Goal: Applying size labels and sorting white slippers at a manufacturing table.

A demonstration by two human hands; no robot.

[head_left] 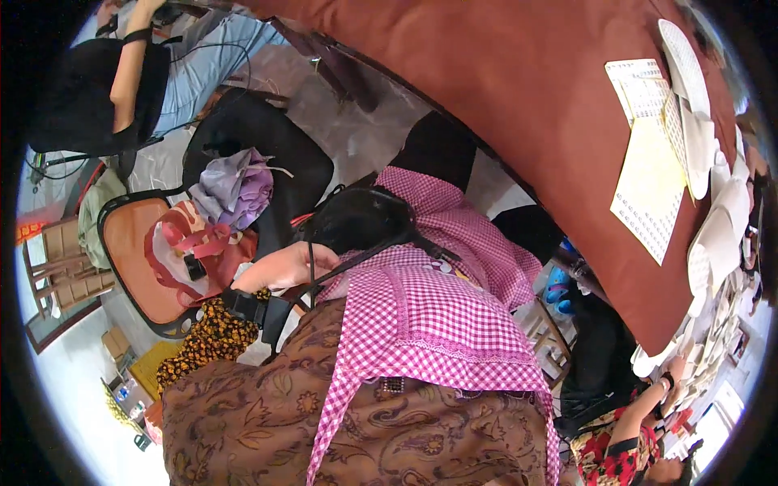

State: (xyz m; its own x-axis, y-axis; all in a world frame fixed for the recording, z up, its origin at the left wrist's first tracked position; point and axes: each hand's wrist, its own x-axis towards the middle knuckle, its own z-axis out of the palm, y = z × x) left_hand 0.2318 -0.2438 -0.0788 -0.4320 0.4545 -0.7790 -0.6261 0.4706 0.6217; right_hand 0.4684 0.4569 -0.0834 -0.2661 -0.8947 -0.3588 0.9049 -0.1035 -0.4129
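My left hand [288,267] is at the side of my lap, a black band around its wrist. Its fingers are curled at the thin strap of a black bag [361,220], and the fingertips are partly hidden. The bag rests on my lap, over a pink-and-white checked apron [446,316]. Nothing of my right hand shows.
Left of me a chair [134,259] holds a red-and-white bag [190,257]; a crumpled purple bag [233,190] lies beside it. A brown-covered table [519,89] at right carries printed sheets [651,174] and pale shoe-shaped pieces [713,243]. Co-workers sit upper left and lower right.
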